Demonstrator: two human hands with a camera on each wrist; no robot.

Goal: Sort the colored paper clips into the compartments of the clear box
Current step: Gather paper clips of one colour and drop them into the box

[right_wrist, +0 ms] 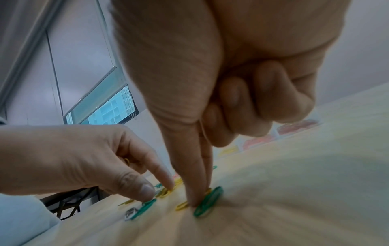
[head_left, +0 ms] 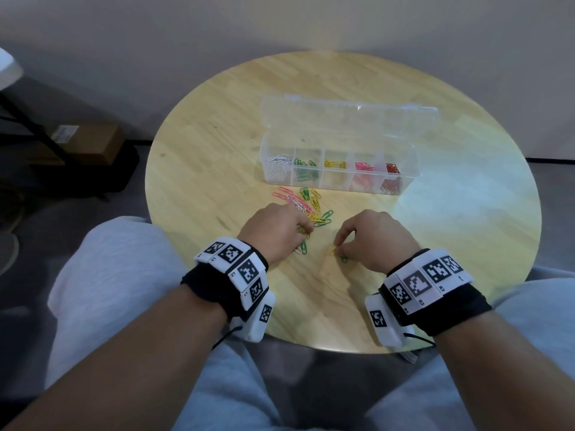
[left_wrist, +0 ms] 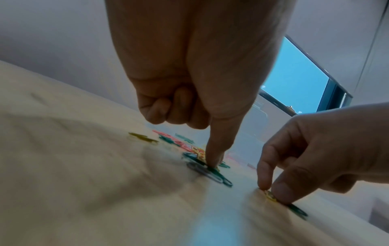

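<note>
Meanwhile, both hands' fingers (right_wrist: 200, 191) pinch loose clips (head_left: 311, 206) before the clear box (head_left: 339, 169).

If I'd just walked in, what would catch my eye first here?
Probably the clear box mid-table, lid open, its five compartments holding white, green, yellow, pink and red clips. In front of it lies a bright loose pile of clips. Nearest, the left hand and right hand, wrists banded in black-and-white markers, finger clips on the round wooden table.

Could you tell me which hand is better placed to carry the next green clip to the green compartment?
Probably the left hand: it sits nearer the green compartment, second from the box's left end, with its fingers already on a green clip.
</note>
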